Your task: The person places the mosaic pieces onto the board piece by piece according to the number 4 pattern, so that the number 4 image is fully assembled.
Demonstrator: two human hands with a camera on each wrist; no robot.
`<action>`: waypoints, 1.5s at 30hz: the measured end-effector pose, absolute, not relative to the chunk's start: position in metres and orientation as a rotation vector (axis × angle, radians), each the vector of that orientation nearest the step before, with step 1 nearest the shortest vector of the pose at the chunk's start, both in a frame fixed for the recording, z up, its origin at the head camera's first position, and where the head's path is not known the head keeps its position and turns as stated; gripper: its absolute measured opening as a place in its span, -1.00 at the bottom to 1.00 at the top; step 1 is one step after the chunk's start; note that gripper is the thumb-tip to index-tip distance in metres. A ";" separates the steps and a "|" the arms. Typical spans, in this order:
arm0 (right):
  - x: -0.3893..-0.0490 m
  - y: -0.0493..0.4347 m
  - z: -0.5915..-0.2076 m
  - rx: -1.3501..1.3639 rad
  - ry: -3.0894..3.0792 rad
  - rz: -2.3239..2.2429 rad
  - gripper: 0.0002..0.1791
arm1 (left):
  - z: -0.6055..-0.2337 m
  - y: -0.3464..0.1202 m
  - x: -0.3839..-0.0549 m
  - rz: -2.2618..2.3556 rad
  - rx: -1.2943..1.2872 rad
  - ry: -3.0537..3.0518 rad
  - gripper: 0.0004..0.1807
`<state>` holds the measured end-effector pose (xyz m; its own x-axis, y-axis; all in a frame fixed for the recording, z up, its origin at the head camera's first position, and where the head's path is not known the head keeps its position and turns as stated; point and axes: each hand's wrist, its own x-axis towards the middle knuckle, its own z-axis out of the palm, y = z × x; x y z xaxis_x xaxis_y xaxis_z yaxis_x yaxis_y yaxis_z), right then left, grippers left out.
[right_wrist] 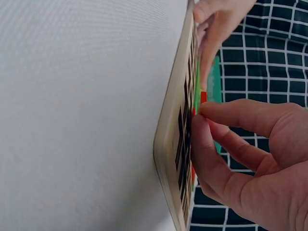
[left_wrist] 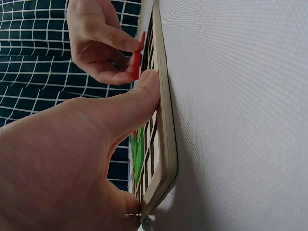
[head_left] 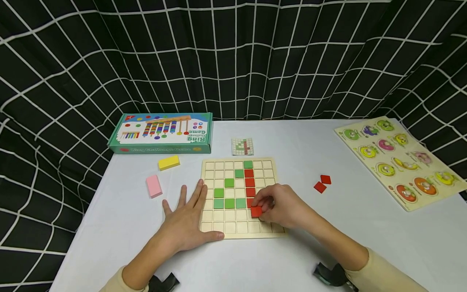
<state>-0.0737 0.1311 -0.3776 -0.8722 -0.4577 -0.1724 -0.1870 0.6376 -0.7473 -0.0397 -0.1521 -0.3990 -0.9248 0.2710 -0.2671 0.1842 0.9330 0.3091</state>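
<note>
A wooden grid board [head_left: 219, 227] lies on the white table, with green square tiles [head_left: 229, 183] set in a slanting line and a row, and a column of red tiles [head_left: 249, 182]. My right hand [head_left: 282, 206] pinches one red square tile [head_left: 256, 211] just below that column; in the left wrist view this tile [left_wrist: 136, 65] is tilted over the board. Spread across the board's left edge and lower left corner, my left hand [head_left: 186, 223] rests with straight fingers, its thumb [left_wrist: 139, 98] on the near rim.
Two loose red tiles [head_left: 320, 187] lie right of the board. A small pattern card [head_left: 242, 147] sits behind it. Yellow [head_left: 169, 163] and pink [head_left: 154, 186] blocks lie left, near a ring game box [head_left: 160, 134]. A fruit puzzle board [head_left: 401, 162] stands far right.
</note>
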 end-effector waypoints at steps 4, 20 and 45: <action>-0.073 0.127 -0.379 -0.569 2.523 -1.092 -0.72 | -0.399 -0.152 -0.040 0.393 0.334 2.780 0.45; -0.071 0.122 -0.382 -0.601 2.559 -1.061 -0.70 | -0.399 -0.152 -0.041 0.400 0.344 2.787 0.44; -0.072 0.177 -0.366 -0.422 2.662 -1.093 -0.75 | -0.398 -0.151 -0.040 0.426 0.344 2.774 0.44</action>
